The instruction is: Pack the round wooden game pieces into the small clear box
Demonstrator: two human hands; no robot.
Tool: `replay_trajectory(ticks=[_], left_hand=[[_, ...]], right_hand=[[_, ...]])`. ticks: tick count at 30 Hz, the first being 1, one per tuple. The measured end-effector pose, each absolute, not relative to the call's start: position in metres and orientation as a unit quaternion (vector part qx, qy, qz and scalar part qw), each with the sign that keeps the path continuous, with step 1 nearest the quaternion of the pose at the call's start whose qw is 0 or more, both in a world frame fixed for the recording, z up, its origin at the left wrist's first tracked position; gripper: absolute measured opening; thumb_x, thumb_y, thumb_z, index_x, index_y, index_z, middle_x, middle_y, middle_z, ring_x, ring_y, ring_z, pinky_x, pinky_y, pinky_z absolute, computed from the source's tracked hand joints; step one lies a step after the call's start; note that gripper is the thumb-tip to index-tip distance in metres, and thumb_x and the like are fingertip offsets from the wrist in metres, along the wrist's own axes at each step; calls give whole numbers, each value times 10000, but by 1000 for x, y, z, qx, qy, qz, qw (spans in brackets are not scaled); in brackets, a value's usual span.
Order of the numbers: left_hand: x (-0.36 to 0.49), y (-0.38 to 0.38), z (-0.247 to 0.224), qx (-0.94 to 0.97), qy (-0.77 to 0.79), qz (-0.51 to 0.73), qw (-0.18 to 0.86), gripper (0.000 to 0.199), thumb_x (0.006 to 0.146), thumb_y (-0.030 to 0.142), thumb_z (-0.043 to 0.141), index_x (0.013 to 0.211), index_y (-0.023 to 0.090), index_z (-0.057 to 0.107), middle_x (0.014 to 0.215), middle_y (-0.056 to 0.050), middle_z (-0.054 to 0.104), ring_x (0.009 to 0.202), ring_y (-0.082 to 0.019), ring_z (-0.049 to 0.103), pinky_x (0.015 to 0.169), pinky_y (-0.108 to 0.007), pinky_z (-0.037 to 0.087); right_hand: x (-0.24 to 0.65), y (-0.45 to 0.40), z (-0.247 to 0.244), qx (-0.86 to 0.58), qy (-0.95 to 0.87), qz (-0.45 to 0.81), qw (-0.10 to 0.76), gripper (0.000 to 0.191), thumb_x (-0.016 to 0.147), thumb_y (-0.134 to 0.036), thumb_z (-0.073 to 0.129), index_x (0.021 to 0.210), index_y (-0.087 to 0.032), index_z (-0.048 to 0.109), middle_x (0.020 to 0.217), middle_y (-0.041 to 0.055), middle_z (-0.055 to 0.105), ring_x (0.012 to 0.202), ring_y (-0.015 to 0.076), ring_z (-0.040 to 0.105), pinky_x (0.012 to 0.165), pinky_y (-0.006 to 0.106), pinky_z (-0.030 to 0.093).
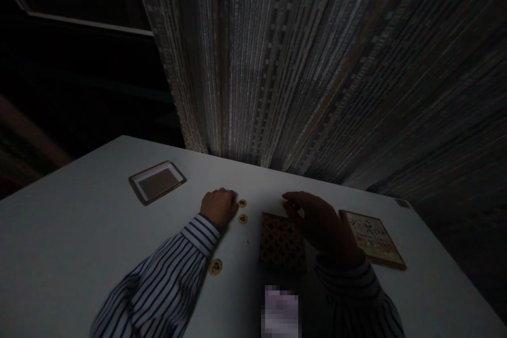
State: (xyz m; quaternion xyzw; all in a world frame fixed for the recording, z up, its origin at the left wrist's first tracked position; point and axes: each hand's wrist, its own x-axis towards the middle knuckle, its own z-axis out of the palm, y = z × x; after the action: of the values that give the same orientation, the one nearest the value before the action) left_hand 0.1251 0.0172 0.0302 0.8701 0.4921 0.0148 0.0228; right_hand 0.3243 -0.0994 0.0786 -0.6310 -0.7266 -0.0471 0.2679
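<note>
My left hand [219, 207] rests on the white table with its fingers curled under. Its fingertips are hidden, so I cannot see what they hold. Right beside them lies a round Chinese chess piece [242, 203], and a second chess piece [243, 218] sits just nearer to me. Another chess piece [215, 267] lies by my left sleeve. My right hand [320, 222] hovers at the far right corner of a box [281, 243] filled with rows of round pieces. Its fingers are bent, with a gap at the thumb and nothing visible between them.
A shallow open tray [157, 182] with a tan bottom lies at the left on the white table [99, 211]. To the right is a flat panel with a picture [372, 237]. A striped curtain [253, 63] hangs behind the table's far edge. The room is dim.
</note>
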Motion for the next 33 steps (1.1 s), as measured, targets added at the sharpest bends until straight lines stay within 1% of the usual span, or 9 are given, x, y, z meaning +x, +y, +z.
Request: replay_trajectory(ticks=[3,6,11,14,19,23,26,29,33], left_hand=[[124,17,34,873,485,27,28,283,796,314,416,869,173,649,854,-121,654,792,-255,624,662,-331,428],[122,17,39,868,491,55,45,291,811,327,406,866,189,655,842,-104,646,775,-237,617,668,-316,423],[119,17,46,859,486,121,103,275,798,333,453,968,215,634,889,-66,626,788,-195,599,702,-278,421],[118,16,49,858,467,163,135,260,764,306,496,966,206,626,887,-56,610,785,-186,592,704,-269,426],[120,9,56,860,413,240,178,260,740,266,518,965,180,614,894,-51,595,820,-185,580,742,-280,442],[124,0,66,854,389,274,211,287,723,226,535,994,155,598,892,-52,593,826,-180,577,766,-292,455],[129,-8,72,848,374,296,233,308,721,208,541,1017,131,584,887,-58,588,803,-171,580,763,-295,467],[134,-15,75,843,350,319,256,276,720,183,542,986,126,588,876,-58,583,790,-161,580,754,-290,475],[136,-20,73,840,300,344,293,225,720,169,552,941,154,594,882,-47,580,799,-152,576,751,-284,482]], right_hand=[[324,-100,81,-642,-722,-37,255,220,842,-241,460,981,-192,624,860,57,687,734,165,631,687,302,496],[322,-102,85,-646,-719,-34,253,216,833,-244,472,977,-198,626,835,49,688,726,165,630,677,298,495],[322,-104,87,-638,-722,-37,264,214,827,-243,479,981,-199,621,821,41,684,723,159,630,660,288,491],[323,-104,85,-635,-722,-33,274,207,824,-242,481,972,-202,621,800,34,683,707,156,627,646,284,489],[324,-104,83,-639,-725,-30,256,213,826,-247,490,988,-195,617,805,36,681,720,166,624,651,296,485],[325,-108,85,-644,-722,-37,251,210,825,-252,495,987,-197,616,787,32,675,710,163,619,639,292,477],[326,-111,87,-644,-723,-39,248,216,825,-244,493,1000,-195,611,809,36,675,720,162,618,650,296,476],[328,-115,88,-640,-725,-36,251,221,822,-233,498,1009,-191,608,821,40,675,728,160,617,665,298,478],[330,-119,88,-645,-725,-26,241,221,809,-212,510,1001,-179,616,796,42,677,708,164,618,657,304,485]])
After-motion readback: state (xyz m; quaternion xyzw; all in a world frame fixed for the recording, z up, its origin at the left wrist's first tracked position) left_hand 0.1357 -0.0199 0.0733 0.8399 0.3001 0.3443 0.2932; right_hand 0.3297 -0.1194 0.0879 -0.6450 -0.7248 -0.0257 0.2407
